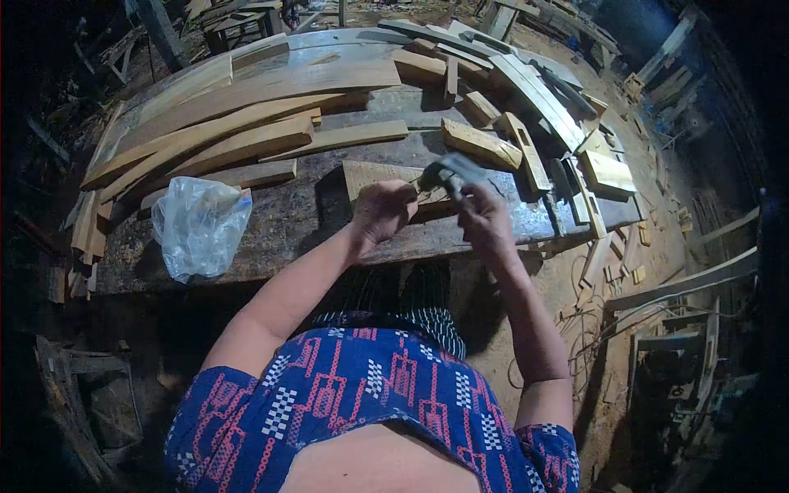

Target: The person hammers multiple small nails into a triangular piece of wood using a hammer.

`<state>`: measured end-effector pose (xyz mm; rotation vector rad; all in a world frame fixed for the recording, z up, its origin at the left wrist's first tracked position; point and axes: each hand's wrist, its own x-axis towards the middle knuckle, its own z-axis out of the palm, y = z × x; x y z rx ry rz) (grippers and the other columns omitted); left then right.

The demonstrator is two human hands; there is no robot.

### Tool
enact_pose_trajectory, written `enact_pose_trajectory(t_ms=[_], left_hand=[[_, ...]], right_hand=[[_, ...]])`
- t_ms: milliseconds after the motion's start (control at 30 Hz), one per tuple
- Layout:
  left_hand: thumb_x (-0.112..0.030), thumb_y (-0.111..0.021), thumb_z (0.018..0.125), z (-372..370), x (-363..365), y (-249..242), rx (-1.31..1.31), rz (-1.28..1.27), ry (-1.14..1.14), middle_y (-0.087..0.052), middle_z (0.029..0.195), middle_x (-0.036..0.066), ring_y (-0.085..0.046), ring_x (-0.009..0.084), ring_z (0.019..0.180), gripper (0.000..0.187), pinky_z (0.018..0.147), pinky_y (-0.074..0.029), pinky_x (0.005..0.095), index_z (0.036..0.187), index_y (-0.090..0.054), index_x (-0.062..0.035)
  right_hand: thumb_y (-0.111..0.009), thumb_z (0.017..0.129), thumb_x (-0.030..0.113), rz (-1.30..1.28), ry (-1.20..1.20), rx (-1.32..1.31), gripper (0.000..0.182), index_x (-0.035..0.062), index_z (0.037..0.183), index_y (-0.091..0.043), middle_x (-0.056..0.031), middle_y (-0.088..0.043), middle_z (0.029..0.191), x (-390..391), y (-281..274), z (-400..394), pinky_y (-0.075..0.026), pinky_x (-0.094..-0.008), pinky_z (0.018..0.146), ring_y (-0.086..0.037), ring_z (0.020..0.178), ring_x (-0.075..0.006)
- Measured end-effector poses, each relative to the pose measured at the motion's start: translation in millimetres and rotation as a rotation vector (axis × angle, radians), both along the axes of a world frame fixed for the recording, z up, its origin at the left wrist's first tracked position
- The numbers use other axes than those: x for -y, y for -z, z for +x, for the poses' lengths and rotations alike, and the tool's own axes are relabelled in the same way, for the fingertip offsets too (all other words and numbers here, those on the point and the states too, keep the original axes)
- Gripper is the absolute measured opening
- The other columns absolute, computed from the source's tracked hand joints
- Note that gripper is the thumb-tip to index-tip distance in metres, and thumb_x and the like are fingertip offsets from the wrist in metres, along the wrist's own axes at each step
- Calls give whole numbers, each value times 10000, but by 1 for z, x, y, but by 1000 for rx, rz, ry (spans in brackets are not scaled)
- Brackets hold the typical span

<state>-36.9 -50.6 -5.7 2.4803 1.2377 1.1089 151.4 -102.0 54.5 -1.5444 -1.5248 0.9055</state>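
Metal tool (450,177) blurred in right hand (488,218), fingers round it, left hand (385,210) at board (362,174), hold unclear

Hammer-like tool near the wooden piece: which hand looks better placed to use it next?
Probably the right hand: it already grips the hammer-like tool, while the left hand is at the wooden piece.

The person wears a short-sleeved, wide-necked blue top (362,370) patterned with red chain-like lines and white checkered blocks, above dark lower clothing (427,322) with thin pale stripes.
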Motion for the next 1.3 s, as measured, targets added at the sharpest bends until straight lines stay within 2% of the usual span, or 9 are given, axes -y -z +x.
enact_pose_trajectory(t_ms=[267,433,567,767,867,933,1067,1167,1300], left_hand=[[-203,-590,772,0,4,-1,32,-101,-35,-611,746,142,-624,337,709,134,607,-510,419,765,-602,-70],[-223,-583,798,-3,1,-6,-95,-77,20,-627,762,159,-635,340,743,167,632,-513,424,791,-612,-59],[-229,-574,806,-1,1,-1,-61,-93,-17,-628,760,156,-635,341,746,170,638,-512,427,804,-611,-63],[-274,-553,842,-14,0,-5,-143,-139,24,-638,795,163,-634,347,767,220,664,-510,420,877,-632,-72],[-178,-485,831,-23,-10,-11,-132,-10,73,-626,759,178,-634,348,725,150,627,-510,447,816,-590,-71],[-297,-436,889,-25,-19,-7,-234,-109,-176,-621,774,169,-621,358,753,267,649,-498,454,846,-585,-80],[-209,-417,874,-26,-20,-2,-314,-80,-169,-621,793,163,-623,348,769,222,637,-500,455,975,-571,-85],[-186,-414,874,-25,-20,-7,-361,-181,-186,-623,800,173,-624,349,772,229,637,-503,448,988,-577,-74],[-183,-423,872,-25,-24,2,-308,-89,-154,-619,790,174,-623,350,765,225,640,-503,448,994,-578,-75]], right_hand=[[-600,897,232,87,-11,-430,252,38,1055,-570,20,-511,615,8,-23,-5,-340,-187,413,-438,469,-37],[-613,889,227,45,-43,-80,219,55,1022,-582,31,-511,636,0,10,-2,-338,-196,407,-424,476,-32],[-604,898,230,82,2,-447,221,48,1023,-586,31,-505,613,10,-14,0,-315,-184,393,-434,473,-27],[-615,887,247,97,66,-334,258,50,1050,-586,26,-507,634,17,-18,4,-329,-183,427,-432,489,-30],[-620,889,248,79,51,-348,253,48,1041,-596,27,-515,617,18,-15,1,-315,-177,416,-431,467,-23],[-618,890,248,68,88,-319,253,47,1044,-596,28,-516,623,19,-21,-5,-313,-173,425,-438,481,-24],[-614,893,247,129,49,-394,260,40,1049,-593,32,-510,631,18,-23,-11,-313,-176,431,-433,496,-23],[-597,902,240,88,42,-114,236,52,1044,-600,38,-480,624,10,-6,-8,-323,-196,429,-411,497,-30],[-605,890,221,-105,0,-95,244,25,1036,-597,5,-519,649,6,-22,-3,-362,-240,485,-458,560,-67]])
